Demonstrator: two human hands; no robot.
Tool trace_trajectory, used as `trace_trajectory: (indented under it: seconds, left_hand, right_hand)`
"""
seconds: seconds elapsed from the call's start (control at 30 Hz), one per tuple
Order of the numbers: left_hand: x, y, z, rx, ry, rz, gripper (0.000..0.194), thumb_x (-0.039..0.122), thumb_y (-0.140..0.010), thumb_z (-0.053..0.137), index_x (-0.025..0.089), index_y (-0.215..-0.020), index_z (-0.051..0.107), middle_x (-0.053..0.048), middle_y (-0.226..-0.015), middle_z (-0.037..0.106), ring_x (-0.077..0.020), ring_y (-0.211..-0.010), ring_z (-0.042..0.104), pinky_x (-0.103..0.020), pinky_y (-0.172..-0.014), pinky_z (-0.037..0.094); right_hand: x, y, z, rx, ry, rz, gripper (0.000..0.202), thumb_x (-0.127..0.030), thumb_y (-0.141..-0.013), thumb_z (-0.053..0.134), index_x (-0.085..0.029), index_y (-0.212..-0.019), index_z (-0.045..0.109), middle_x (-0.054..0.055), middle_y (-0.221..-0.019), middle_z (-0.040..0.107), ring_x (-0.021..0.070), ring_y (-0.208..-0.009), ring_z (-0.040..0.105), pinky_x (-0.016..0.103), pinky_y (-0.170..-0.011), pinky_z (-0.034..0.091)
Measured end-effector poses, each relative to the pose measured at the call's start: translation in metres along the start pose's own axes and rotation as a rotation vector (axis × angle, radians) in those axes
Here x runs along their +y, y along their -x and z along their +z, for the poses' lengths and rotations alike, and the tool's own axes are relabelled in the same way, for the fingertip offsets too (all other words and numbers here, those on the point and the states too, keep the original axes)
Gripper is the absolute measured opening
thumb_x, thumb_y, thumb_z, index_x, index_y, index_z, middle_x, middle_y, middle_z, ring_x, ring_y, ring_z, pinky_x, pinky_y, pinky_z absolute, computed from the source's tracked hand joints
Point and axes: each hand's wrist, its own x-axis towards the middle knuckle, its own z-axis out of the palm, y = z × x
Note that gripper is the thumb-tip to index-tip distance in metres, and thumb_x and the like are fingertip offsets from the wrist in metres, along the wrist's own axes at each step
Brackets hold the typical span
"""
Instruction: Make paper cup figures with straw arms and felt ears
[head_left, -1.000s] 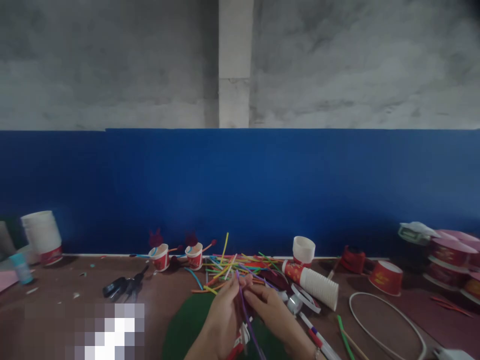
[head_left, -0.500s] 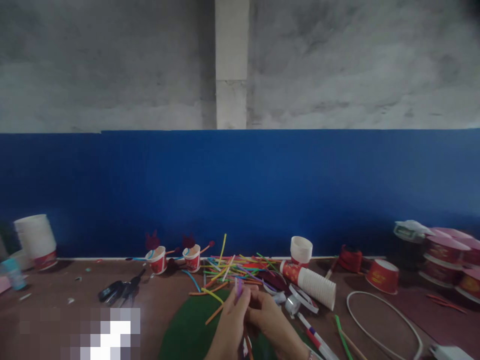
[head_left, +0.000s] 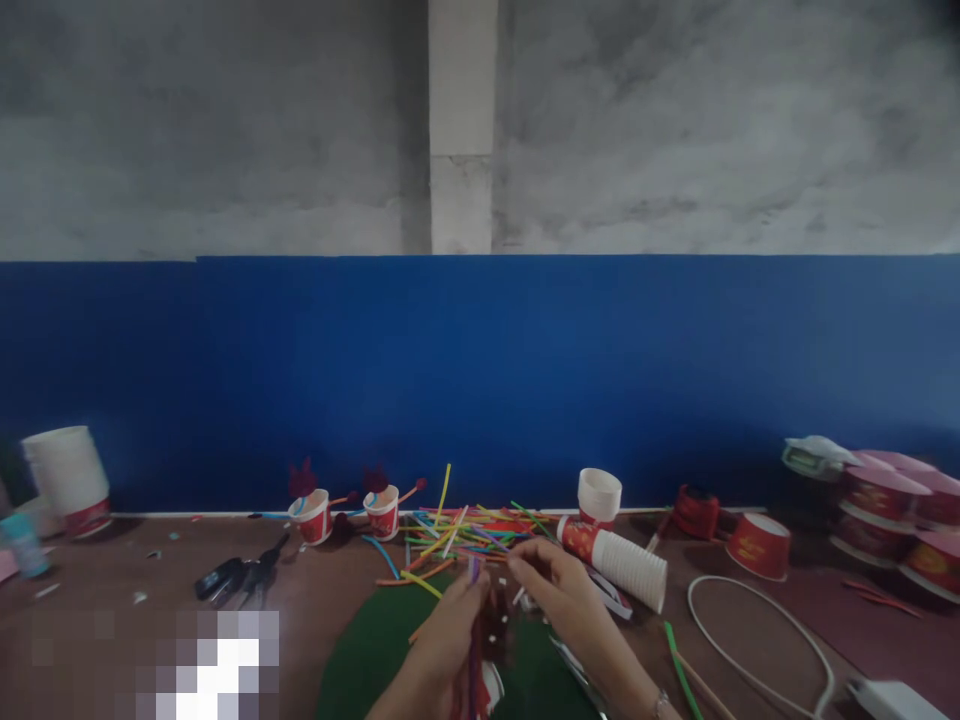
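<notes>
The left hand (head_left: 450, 625) grips a purple strip (head_left: 474, 570), its long axis pointing roughly towards the table's (head_left: 112, 575) far edge. The right hand (head_left: 559, 590), just to the strip's right, has curled fingers; whether they hold anything, I cannot tell. Below lies a green mat (head_left: 360, 665); beyond, coloured sticks (head_left: 465, 535) heap near the far edge, before a blue wall (head_left: 480, 380).

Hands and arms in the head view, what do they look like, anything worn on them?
The left hand and right hand are ungloved, with no sleeves in view. The right wrist wears a thin, silvery bracelet; its details are too small to tell.
</notes>
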Motion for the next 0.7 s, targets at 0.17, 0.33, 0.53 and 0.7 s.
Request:
trace_trajectory:
  seconds: [0.17,0.33,0.53,0.7]
  left_hand:
    - [-0.016,-0.001,0.000,-0.134,-0.194,-0.160,0.053,0.070,-0.060,0.061,0.022,-0.074,0.044,0.011,-0.039,0.042,-0.0031,-0.027,0.024,-0.018,-0.033,0.012]
    - [-0.003,0.002,-0.001,-0.347,0.007,-0.410,0.036,0.053,-0.070,0.059,0.021,-0.071,0.044,0.010,-0.041,0.037,-0.0026,-0.028,0.019,-0.018,-0.034,0.004]
    - [0.009,0.003,-0.005,-0.568,0.340,-0.498,0.020,0.036,-0.071,0.057,0.019,-0.068,0.047,0.006,-0.045,0.041,-0.0041,-0.032,0.023,-0.017,-0.034,0.006]
    - [0.007,0.003,-0.003,-0.448,0.348,-0.422,0.017,0.033,-0.075,0.054,0.018,-0.074,0.047,0.007,-0.048,0.041,-0.0027,-0.031,0.021,-0.016,-0.035,0.005]
  right_hand:
    - [0.002,0.000,0.003,-0.112,-0.038,0.009,0.021,-0.036,-0.070,0.065,-0.016,-0.075,0.062,0.000,-0.064,0.064,0.0132,-0.058,0.057,0.023,-0.055,0.043]
    - [0.004,0.002,0.006,-0.209,-0.318,0.125,0.029,-0.041,-0.066,0.070,-0.017,-0.068,0.055,-0.003,-0.061,0.057,0.0085,-0.049,0.049,0.020,-0.047,0.040]
    - [0.006,-0.001,0.004,-0.212,-0.331,0.060,0.030,-0.045,-0.069,0.068,-0.016,-0.075,0.058,-0.002,-0.068,0.057,0.0072,-0.048,0.050,0.021,-0.050,0.040]
    - [0.009,-0.003,0.004,-0.178,-0.176,-0.059,0.018,-0.033,-0.076,0.060,-0.015,-0.077,0.062,-0.003,-0.063,0.055,0.0088,-0.053,0.049,0.022,-0.054,0.039]
